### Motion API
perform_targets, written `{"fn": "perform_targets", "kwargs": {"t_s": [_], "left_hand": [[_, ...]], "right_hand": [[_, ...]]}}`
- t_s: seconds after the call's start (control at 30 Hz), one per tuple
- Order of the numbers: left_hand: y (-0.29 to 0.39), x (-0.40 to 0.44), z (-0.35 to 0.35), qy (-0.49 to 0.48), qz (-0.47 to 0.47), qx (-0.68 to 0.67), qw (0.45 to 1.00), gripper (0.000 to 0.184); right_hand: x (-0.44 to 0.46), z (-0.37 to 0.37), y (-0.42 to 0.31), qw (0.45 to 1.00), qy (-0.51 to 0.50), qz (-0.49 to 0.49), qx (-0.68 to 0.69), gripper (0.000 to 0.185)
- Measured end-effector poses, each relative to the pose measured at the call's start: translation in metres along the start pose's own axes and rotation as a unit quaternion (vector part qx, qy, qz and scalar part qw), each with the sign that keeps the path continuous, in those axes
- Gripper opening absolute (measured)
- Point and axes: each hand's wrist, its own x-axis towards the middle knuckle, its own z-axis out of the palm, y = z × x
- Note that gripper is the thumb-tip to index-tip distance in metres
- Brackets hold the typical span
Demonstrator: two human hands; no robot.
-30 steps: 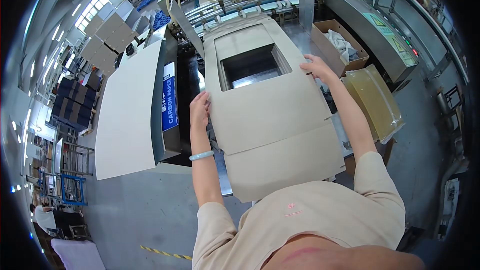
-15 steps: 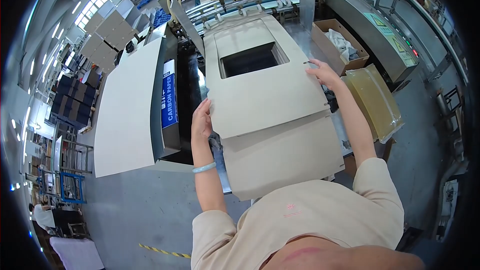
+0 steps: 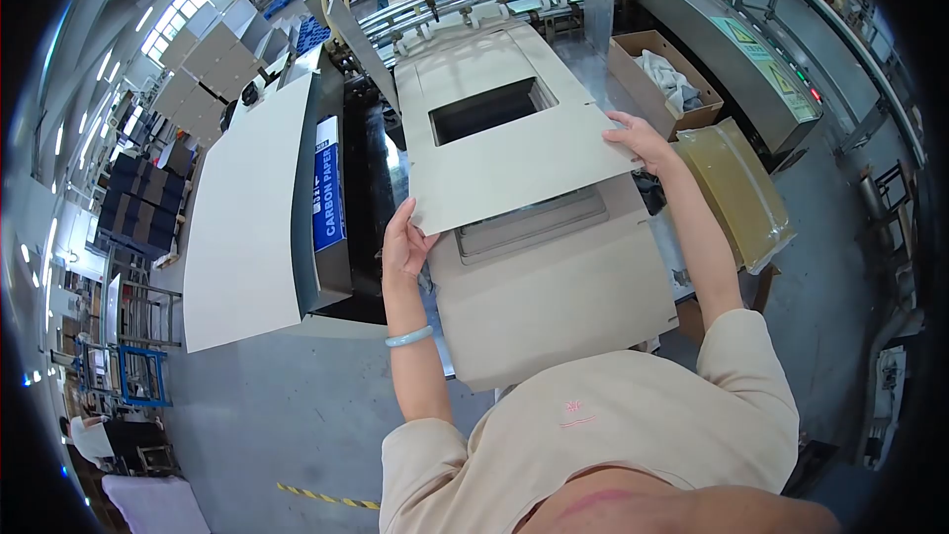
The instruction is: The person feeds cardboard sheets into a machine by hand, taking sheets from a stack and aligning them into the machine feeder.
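Observation:
A beige board [image 3: 514,158] with a rectangular opening lies under the machine's rollers, its near edge raised above a second beige board [image 3: 554,297]. At that sheet's left near corner, my left hand [image 3: 405,242] is closed on the edge, thumb on top. My right hand [image 3: 638,138] grips the right edge near the other corner, fingers on its upper face. The lower board shows a rounded rectangular outline [image 3: 534,222] partly covered by the upper one. Its near end reaches my shirt.
Rollers with yellowish hoses [image 3: 474,5] stand at the front. To the left are a large white sheet [image 3: 247,218] and a blue carbon paper box [image 3: 328,188]. A carton with cloth [image 3: 647,109] and a wrapped yellowish package [image 3: 736,193] sit right. A seated person [image 3: 94,440] is far left.
The upper board has slid forward toward the rollers, and its near edge has come up, uncovering more of the lower board. My left hand now wraps its corner; my right hand stays at its edge.

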Motion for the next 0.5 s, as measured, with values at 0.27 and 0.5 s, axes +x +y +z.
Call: {"fn": "perform_targets", "kwargs": {"t_s": [0.27, 0.5], "left_hand": [[0.005, 0.013, -0.001, -0.003, 0.018, -0.025, 1.0, 0.031], [0.013, 0.023, 0.006, -0.004, 0.035, -0.013, 0.999, 0.028]], "right_hand": [[0.003, 0.004, -0.008, 0.998, -0.009, -0.018, 0.052, 0.057], [0.007, 0.014, -0.023, 0.997, 0.014, -0.033, 0.065, 0.056]]}}
